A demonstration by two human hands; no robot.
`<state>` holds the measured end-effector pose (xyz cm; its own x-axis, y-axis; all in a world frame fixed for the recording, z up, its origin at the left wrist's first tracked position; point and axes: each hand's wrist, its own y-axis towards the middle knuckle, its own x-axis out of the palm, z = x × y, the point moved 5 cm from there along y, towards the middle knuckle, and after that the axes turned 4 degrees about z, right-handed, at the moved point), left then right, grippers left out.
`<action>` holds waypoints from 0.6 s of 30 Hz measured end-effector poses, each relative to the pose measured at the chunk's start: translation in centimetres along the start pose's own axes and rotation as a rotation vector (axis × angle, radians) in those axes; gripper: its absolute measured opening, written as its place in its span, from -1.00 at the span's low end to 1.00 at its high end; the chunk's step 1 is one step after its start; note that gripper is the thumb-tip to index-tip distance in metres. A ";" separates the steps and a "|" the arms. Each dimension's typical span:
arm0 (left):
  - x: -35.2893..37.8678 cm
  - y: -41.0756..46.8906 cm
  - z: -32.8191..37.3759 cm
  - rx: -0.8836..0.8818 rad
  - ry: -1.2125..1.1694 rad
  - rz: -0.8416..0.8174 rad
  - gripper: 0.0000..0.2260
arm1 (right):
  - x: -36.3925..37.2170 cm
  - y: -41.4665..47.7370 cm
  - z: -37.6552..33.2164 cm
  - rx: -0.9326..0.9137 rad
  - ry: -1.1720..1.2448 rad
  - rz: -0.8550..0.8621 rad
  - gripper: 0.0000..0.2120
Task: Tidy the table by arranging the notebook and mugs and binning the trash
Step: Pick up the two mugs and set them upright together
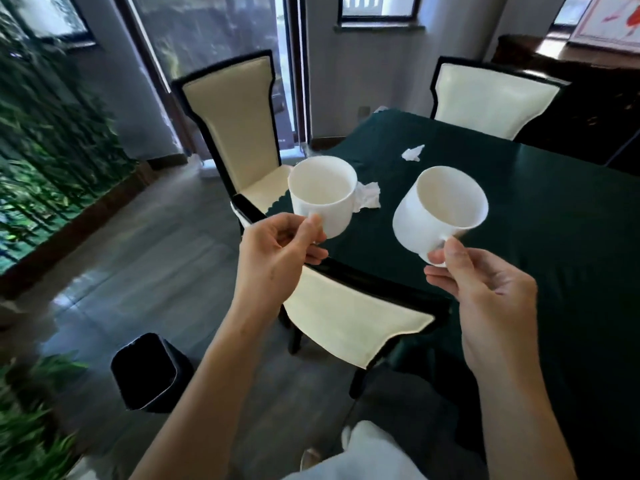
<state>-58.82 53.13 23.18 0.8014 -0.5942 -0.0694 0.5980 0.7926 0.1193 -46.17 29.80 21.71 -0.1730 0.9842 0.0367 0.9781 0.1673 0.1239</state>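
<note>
My left hand grips the handle of a white mug, held up over the near left corner of the table. My right hand pinches the handle of a second white mug, tilted with its mouth toward me. Both mugs look empty and hang in the air above the dark green tablecloth. One crumpled white tissue lies on the cloth just behind the left mug. Another crumpled tissue lies farther back. No notebook is in view.
A black bin stands open on the grey floor at lower left. Three cream chairs with black frames ring the table: one below my hands, one at the left, one at the far side. Green plants line the left wall.
</note>
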 end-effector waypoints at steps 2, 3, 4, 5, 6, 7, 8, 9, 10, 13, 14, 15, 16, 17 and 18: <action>-1.5 1.2 -0.7 -0.024 -0.003 0.023 -0.78 | 1.8 0.4 0.3 0.008 -0.020 -0.012 -0.73; -2.1 1.9 -1.0 -0.035 -0.004 0.034 -0.77 | 2.6 0.6 0.5 0.011 -0.029 -0.020 -0.72; -2.5 2.6 -1.3 -0.043 -0.002 0.042 -0.76 | 3.4 0.9 0.6 0.014 -0.034 -0.027 -0.72; -2.9 3.5 -1.6 -0.049 0.000 0.050 -0.76 | 4.3 1.3 0.8 0.020 -0.036 -0.034 -0.71; -3.3 4.4 -1.9 -0.055 0.004 0.057 -0.76 | 5.1 1.7 1.0 0.028 -0.037 -0.037 -0.70; -3.5 5.3 -2.2 -0.060 0.009 0.062 -0.76 | 6.0 2.3 1.3 0.036 -0.040 -0.039 -0.70; -3.7 6.4 -2.5 -0.066 0.013 0.064 -0.76 | 7.0 3.0 1.7 0.046 -0.041 -0.042 -0.70; -3.9 7.3 -2.8 -0.071 0.015 0.063 -0.75 | 7.8 3.6 2.1 0.055 -0.043 -0.044 -0.71; -4.0 8.5 -3.2 -0.073 0.018 0.062 -0.75 | 8.8 4.5 2.4 0.064 -0.039 -0.047 -0.73; -4.0 12.5 -4.2 -0.072 0.036 0.047 -0.75 | 11.7 7.3 3.6 0.083 -0.035 -0.050 -0.73; -4.0 13.7 -4.4 -0.074 0.040 0.040 -0.75 | 12.6 8.1 3.9 0.087 -0.035 -0.051 -0.74; -3.9 15.1 -4.7 -0.078 0.044 0.032 -0.76 | 13.5 9.1 4.2 0.092 -0.032 -0.050 -0.74; -3.7 16.5 -5.0 -0.085 0.052 0.023 -0.76 | 14.4 10.1 4.6 0.099 -0.030 -0.044 -0.75; -3.5 17.9 -5.2 -0.093 0.061 0.014 -0.76 | 15.2 11.1 5.0 0.105 -0.033 -0.039 -0.76; -3.4 19.2 -5.4 -0.102 0.067 0.005 -0.76 | 16.1 12.0 5.4 0.114 -0.038 -0.037 -0.77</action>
<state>-49.94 71.08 20.34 0.8014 -0.5827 -0.1352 0.5900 0.8072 0.0184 -36.54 47.94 18.43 -0.2065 0.9784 -0.0037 0.9784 0.2065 0.0105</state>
